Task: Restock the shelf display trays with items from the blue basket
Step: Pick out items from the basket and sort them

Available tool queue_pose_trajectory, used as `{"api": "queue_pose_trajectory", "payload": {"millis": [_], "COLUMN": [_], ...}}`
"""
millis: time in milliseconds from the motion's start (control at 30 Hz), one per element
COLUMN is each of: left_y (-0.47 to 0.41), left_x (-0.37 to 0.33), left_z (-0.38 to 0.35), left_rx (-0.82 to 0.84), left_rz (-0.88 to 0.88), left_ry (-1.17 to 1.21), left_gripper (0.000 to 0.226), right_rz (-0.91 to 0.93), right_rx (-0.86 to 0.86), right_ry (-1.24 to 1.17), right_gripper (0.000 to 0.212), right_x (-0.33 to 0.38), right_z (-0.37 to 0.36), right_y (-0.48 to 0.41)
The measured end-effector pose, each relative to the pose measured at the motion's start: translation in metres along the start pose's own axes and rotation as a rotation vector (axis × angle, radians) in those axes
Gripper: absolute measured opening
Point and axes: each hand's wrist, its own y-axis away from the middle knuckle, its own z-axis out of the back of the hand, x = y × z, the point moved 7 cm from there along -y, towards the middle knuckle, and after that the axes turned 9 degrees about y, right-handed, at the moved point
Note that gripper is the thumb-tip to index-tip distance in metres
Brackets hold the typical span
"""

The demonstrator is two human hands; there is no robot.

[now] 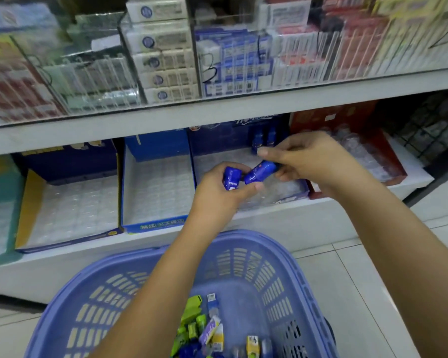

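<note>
Blue is what you have in hand: your left grip (217, 195) curls round an eraser pack (232, 178) with ERASER readable down its side, and your right grip (311, 161) pinches a second pack (260, 171) by its far end. The two almost touch. Both hang over the front part of the dark-blue tray (291, 200) on the lower shelf (269, 223). Its clear moulded insert looks mostly unfilled, with two like packs (265, 138) standing at the back edge.

You seem to be mid-placement. Next, each pack likely needs turning upright and seating in a free pocket.

Below, the blue basket (243, 235) holds green, yellow and purple items. The neighbouring tray (153, 225) has green print on its front rim, too blurred to read. A handwritten 3 (208, 67) marks a clear bin above.
</note>
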Motion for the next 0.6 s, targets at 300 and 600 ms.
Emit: {"api": "queue_pose_trajectory", "payload": {"millis": [300,600], "left_y": [-0.025,-0.039], "left_x": [0.005,0.008], "left_z": [-0.002,0.002], "left_rx": [-0.087,-0.287], "left_rz": [-0.064,-0.166], "left_ry": [-0.039,-0.146], "left_gripper": [0.014,0.031], "right_rz": [0.166,0.088], "right_rx": [0.11,0.068], "right_ry": [0.123,0.157], "right_gripper": [0.022,0.02], "right_x": [0.014,0.01], "right_z": [-0.004,-0.017], "right_y": [-0.022,-0.047]}}
